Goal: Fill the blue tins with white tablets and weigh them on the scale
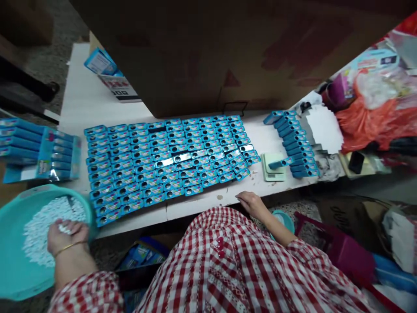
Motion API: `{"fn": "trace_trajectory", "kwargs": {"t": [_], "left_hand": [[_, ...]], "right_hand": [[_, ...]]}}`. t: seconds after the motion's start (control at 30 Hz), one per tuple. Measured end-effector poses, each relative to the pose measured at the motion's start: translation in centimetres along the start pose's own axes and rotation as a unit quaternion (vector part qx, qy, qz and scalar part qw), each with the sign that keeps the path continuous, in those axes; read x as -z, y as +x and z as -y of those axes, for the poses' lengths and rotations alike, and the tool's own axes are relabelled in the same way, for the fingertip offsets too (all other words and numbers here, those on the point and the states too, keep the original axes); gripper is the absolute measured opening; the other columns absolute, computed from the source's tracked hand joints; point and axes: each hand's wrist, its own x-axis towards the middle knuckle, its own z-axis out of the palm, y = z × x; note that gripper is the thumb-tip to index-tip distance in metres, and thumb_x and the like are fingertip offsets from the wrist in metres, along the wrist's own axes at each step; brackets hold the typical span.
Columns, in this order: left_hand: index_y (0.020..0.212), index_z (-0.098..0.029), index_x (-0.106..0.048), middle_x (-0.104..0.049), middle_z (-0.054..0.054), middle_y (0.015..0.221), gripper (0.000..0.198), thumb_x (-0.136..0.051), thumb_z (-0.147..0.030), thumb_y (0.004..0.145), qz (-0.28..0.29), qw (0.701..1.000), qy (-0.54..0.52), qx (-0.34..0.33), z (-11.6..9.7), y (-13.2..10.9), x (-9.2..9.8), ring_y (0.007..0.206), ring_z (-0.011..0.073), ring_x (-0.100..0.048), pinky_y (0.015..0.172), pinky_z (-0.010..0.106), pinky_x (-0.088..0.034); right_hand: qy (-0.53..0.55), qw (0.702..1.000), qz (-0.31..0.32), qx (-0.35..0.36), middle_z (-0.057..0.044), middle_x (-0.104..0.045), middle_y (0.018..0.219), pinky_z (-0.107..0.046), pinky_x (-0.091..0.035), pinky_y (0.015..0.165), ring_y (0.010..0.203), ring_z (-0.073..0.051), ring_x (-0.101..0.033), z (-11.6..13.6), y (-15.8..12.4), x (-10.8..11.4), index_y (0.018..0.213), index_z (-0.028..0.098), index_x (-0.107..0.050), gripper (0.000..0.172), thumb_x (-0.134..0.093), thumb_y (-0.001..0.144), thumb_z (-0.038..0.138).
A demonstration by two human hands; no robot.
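- Pieces (pixel 64 228), small and white, are clasped now in the curled left hand (pixel 70 238), more heaped just beneath.
- That heap is held by a teal basin (pixel 13 248).
- Right of that grip, blue boxes (pixel 169 174) are ranked!
- Farther right, the right hand (pixel 253 203) is seen; whether anything's gripped cannot be told.

The left edge crops the basin (pixel 13 243), the top the carton (pixel 208 52); print on the boxes (pixel 164 162) is illegibly small.
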Motion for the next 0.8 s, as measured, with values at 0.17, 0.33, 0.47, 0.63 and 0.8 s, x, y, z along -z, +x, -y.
{"fn": "trace_trajectory", "kwargs": {"t": [0.17,0.33,0.47,0.63,0.8], "left_hand": [[0.065,-0.018,-0.038,-0.046,-0.005,0.046,0.034,-0.018,-0.025,0.091,0.193,0.965,-0.179,0.015,5.7,-5.0,-4.9,0.036,0.0039,-0.033,0.032,0.01,-0.028],[0.067,-0.016,-0.044,-0.047,-0.001,0.057,0.026,-0.032,-0.022,0.089,0.299,0.916,-0.161,0.213,19.1,-12.8,-13.9,0.041,0.0033,-0.04,0.033,0.01,-0.028],[0.071,-0.014,-0.053,-0.056,0.003,0.067,0.03,-0.033,-0.023,0.09,0.275,0.894,-0.068,0.347,30.8,-19.5,-21.0,0.057,0.0079,-0.055,0.051,0.018,-0.046],[0.09,-0.008,-0.061,-0.063,0.008,0.083,0.027,-0.038,-0.023,0.087,0.257,0.879,-0.049,0.399,40.2,-25.6,-27.5,0.078,0.0123,-0.062,0.071,0.021,-0.049],[0.092,-0.006,-0.062,-0.065,0.009,0.083,0.024,-0.041,-0.017,0.085,0.205,0.898,-0.033,0.388,44.5,-29.1,-30.3,0.077,0.0119,-0.062,0.07,0.02,-0.049]], "right_hand": [[0.04,0.998,-0.009,0.039,-0.006,-0.067,0.086,-0.029,-0.049,0.074,0.081,-0.015,-0.062,-0.1,1.1,0.5,0.093,0.017,-0.062,0.02,-0.044,0.088,0.022],[0.1,0.98,-0.053,0.165,-0.005,-0.067,0.09,-0.028,-0.047,0.078,0.086,-0.013,-0.06,0.5,2.7,2.9,0.096,0.017,-0.06,0.018,-0.044,0.088,0.022],[0.037,0.97,0.006,0.241,-0.009,-0.062,0.102,-0.031,-0.046,0.08,0.093,-0.016,-0.055,-1.7,1.7,4.7,0.104,0.016,-0.056,0.021,-0.043,0.089,0.023],[-0.091,0.963,0.125,0.22,-0.015,-0.057,0.101,-0.035,-0.047,0.078,0.094,-0.021,-0.052,-9.7,-2.1,7.2,0.101,0.006,-0.055,0.021,-0.044,0.085,0.012],[-0.049,0.953,0.15,0.259,-0.012,-0.057,0.1,-0.032,-0.048,0.076,0.089,-0.019,-0.052,-16.6,-5.2,9.9,0.097,0.008,-0.057,0.018,-0.044,0.084,0.01]]}}
